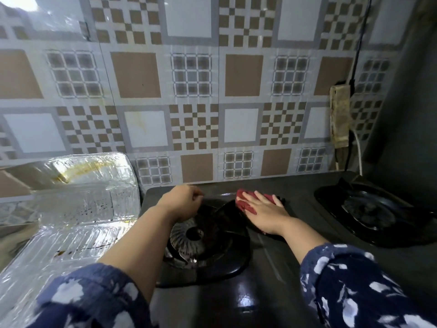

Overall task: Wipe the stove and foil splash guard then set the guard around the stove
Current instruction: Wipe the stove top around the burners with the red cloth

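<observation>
A black two-burner gas stove (283, 263) fills the lower middle. Its left burner (196, 235) and black pan support lie under my left arm. My left hand (182, 202) grips the far edge of the pan support and holds it tilted up. My right hand (264, 211) lies flat on a dark red cloth (246, 204), pressing it onto the stove top just behind the left burner. The foil splash guard (78, 209), shiny and spotted with brown grease, stands folded to the left of the stove.
The right burner (371, 211) sits at the far right of the stove. A patterned tile wall (189, 102) rises right behind. A grimy power strip (340, 117) with cables hangs on the wall at the right, above the stove's back corner.
</observation>
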{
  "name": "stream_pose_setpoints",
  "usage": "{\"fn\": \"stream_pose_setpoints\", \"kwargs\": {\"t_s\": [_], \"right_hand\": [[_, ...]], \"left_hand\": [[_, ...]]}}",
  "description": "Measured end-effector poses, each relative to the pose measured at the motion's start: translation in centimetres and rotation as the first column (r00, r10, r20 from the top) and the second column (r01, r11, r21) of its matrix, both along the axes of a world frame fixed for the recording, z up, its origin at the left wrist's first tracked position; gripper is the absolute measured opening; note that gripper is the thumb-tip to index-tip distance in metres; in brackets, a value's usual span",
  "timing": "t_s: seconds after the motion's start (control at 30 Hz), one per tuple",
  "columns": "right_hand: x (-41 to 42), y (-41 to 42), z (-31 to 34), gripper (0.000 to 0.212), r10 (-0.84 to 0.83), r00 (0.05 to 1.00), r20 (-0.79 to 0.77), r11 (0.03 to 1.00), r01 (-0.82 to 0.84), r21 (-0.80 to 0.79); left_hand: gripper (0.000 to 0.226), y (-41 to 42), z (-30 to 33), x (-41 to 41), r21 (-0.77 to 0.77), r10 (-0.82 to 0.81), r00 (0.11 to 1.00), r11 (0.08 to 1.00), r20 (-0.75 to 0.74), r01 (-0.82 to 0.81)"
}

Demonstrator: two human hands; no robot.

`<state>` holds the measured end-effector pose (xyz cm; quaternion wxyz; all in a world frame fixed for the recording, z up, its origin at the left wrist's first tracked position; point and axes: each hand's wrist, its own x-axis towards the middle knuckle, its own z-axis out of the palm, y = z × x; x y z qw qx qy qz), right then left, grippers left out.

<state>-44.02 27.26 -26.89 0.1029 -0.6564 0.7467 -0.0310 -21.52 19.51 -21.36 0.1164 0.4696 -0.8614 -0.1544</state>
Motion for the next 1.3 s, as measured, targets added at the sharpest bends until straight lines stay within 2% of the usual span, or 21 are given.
{"fn": "stream_pose_setpoints", "kwargs": {"t_s": [0.13,0.33,0.53,0.7,0.87,1.03,1.17,1.23,1.3], "right_hand": [[-0.2,2.5,0.3,0.054,0.018,0.999,0.04,0.998,-0.02,0.053],[0.4,-0.1,1.1,0.06,-0.118,0.99,0.08,0.986,0.108,0.126],[-0.1,-5.3,0.7,0.058,-0.109,0.994,-0.006,0.99,0.109,0.087],[0.2,-10.5,0.9,0.068,-0.008,1.0,-0.018,0.993,0.01,0.116],[2.2,-14.4,1.9,0.075,0.135,0.989,-0.056,0.971,-0.121,0.208],[7.4,-19.0,2.1,0.073,0.283,0.959,0.01,0.917,-0.274,0.289],[12.0,-21.5,2.0,0.081,0.336,0.94,0.062,0.873,-0.336,0.353],[14.0,-22.4,2.0,0.076,0.365,0.926,0.096,0.859,-0.375,0.348],[16.0,-22.8,2.1,0.057,0.395,0.906,0.154,0.852,-0.424,0.308]], "left_hand": [[0.033,2.5,0.6,1.9,-0.034,0.075,0.997,0.996,-0.03,-0.076],[0.036,1.6,0.4,5.3,-0.017,0.16,0.987,0.987,0.028,-0.159],[0.042,-2.7,-0.9,6.9,-0.026,0.176,0.984,0.984,0.031,-0.175],[0.052,-6.2,-2.2,8.1,0.051,0.221,0.974,0.973,0.038,-0.223],[0.057,-7.9,-2.2,9.1,0.144,0.195,0.98,0.969,0.047,-0.2],[0.058,-8.4,-2.5,9.8,0.257,0.199,0.98,0.947,-0.004,-0.191],[0.061,-8.5,-3.3,10.2,0.287,0.222,0.972,0.938,-0.073,-0.193],[0.061,-8.4,-3.4,10.2,0.277,0.221,0.971,0.943,-0.095,-0.187],[0.058,-8.6,-3.3,10.3,0.263,0.217,0.97,0.947,-0.107,-0.183]]}}
